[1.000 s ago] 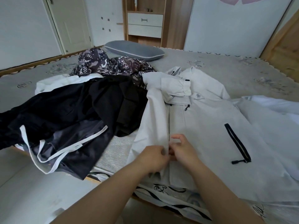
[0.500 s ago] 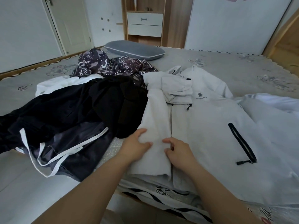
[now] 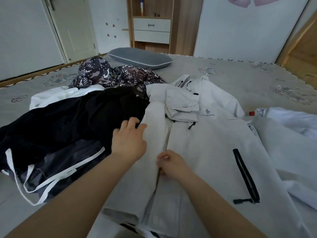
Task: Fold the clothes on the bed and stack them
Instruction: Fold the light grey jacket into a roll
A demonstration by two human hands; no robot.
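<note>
A light grey zip jacket [image 3: 209, 146] lies spread front-up on the bed [image 3: 223, 79], its left sleeve folded over the chest. My left hand [image 3: 128, 140] lies flat with straight fingers on the jacket's left edge, where it meets a black garment [image 3: 72, 124]. My right hand [image 3: 171, 164] has its fingers curled at the jacket's centre opening and pinches the front edge. A patterned dark garment [image 3: 109, 74] is bunched behind the black one. A white garment [image 3: 56, 97] sticks out from under the black pile.
A grey pillow [image 3: 140, 58] lies at the bed's far side. Another pale garment [image 3: 288, 134] lies at the right. A black piece with white trim [image 3: 51, 169] hangs over the near bed edge. Behind the bed stand wooden drawers [image 3: 151, 30].
My left hand has slid up and left along the jacket's side to the black garment. My right hand stays at the centre opening. The camera has moved closer.
</note>
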